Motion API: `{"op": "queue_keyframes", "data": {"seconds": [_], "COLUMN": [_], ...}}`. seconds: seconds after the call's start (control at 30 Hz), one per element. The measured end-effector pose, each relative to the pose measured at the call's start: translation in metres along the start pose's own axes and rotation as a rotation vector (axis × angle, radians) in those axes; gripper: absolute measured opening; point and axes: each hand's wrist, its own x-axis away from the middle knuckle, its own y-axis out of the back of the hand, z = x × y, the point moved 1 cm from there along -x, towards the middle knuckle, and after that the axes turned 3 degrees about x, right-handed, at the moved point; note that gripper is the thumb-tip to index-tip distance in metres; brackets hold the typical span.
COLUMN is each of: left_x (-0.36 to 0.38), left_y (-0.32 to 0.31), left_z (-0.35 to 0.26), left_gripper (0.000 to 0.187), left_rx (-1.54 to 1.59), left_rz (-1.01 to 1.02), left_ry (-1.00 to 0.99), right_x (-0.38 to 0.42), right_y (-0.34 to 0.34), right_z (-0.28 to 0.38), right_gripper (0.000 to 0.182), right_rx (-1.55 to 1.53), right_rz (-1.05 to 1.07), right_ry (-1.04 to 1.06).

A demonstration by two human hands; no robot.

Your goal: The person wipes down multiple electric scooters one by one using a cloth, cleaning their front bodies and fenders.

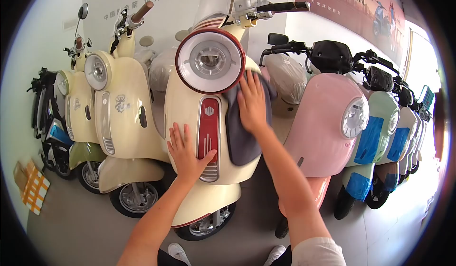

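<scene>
In the head view, the right hand is lying flat, fingers extended, on a dark cloth that is covering the cream scooter's front beside the red panel. The left hand is spreading wide on that front, thumb overlapping the panel. A pink scooter is standing nearby.

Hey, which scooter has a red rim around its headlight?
The glossy cream scooter touched by the left hand: red rings its round headlight. Neither the neighbouring cream scooter nor the glossy pink scooter has one.
</scene>
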Motion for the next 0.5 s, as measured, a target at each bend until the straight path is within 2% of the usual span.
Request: {"op": "queue_keyframes", "data": {"seconds": [0.1,0.13,0.2,0.23,0.33,0.43,0.5], "left_x": [0.001,0.001,0.0,-0.001,0.001,0.001,0.0], "left_y": [-0.001,-0.001,-0.002,-0.002,-0.003,-0.004,-0.003], "left_z": [0.0,0.001,0.002,0.002,0.003,0.001,0.001], "left_gripper": [0.116,0.116,0.115,0.115,0.116,0.116,0.116], "left_rx": [-0.007,-0.007,-0.014,-0.003,0.008,0.006,0.002], "left_rz": [-0.01,-0.006,-0.001,-0.016,-0.032,-0.043,-0.048], "left_ry": [-0.008,-0.005,0.006,-0.011,-0.022,-0.028,-0.025], "right_x": [-0.077,-0.095,-0.099,-0.09,-0.023,0.089,0.172], "right_y": [-0.018,-0.02,-0.02,-0.021,-0.011,0.008,-0.003], "right_z": [-0.029,-0.036,-0.036,-0.033,-0.014,0.013,0.018], "right_gripper": [0.049,0.049,0.049,0.049,0.051,0.057,0.062], "right_rx": [-0.025,-0.093,-0.171,-0.097,-0.032,-0.121,-0.179], "right_rz": [-0.1,-0.053,-0.001,-0.051,-0.073,0.026,0.021], "right_ry": [0.1,0.069,0.039,0.029,0.012,-0.049,-0.069]}}
